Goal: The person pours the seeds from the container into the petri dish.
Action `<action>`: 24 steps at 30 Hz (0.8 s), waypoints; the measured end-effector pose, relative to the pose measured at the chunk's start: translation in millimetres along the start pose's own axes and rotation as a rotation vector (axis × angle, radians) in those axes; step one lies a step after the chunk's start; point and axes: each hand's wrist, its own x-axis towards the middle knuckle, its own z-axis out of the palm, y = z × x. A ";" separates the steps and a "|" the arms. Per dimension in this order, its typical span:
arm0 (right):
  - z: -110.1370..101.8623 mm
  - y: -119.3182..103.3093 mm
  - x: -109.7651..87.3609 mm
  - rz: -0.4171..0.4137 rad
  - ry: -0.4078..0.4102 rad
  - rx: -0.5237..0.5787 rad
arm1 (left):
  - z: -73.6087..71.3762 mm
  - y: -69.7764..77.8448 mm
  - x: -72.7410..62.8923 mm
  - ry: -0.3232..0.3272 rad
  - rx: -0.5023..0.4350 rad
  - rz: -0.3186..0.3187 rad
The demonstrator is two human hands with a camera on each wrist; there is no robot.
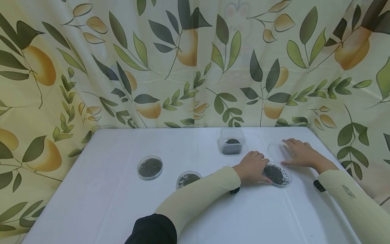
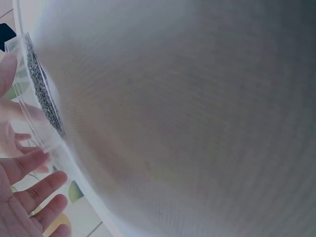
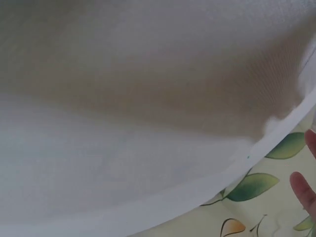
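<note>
A clear round petri dish [image 1: 276, 176] with dark grains and white specks stands at the table's right. My left hand [image 1: 251, 166] holds this dish by its left rim, thumb and index finger spread across it; the other fingers fan out in the left wrist view. Just behind the dish is a clear round lid [image 1: 275, 151]. My right hand [image 1: 301, 154] holds the lid from its right side, thumb at the near edge and fingertips at the far edge. Only two fingertips [image 3: 301, 190] show in the right wrist view, and the lid cannot be made out there.
A second petri dish [image 1: 187, 178] with grains is partly covered by my left forearm. Farther left stands a third dish [image 1: 150, 167] of dark grains. A clear square tub [image 1: 231, 140] with dark grains stands near the back edge of the white-covered table [image 1: 100, 203]. Behind hangs a patterned curtain [image 1: 170, 84].
</note>
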 end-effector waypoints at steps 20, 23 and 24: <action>-25.1 -13.2 -42.1 -0.097 0.132 -0.079 | -2.0 1.7 -3.4 -0.008 -0.027 -0.003; -27.5 -15.6 -47.3 -0.114 0.128 -0.117 | -3.6 2.3 -4.6 -0.012 -0.024 -0.006; -28.4 -16.6 -49.1 -0.120 0.125 -0.128 | -3.6 2.5 -4.6 -0.012 -0.024 -0.007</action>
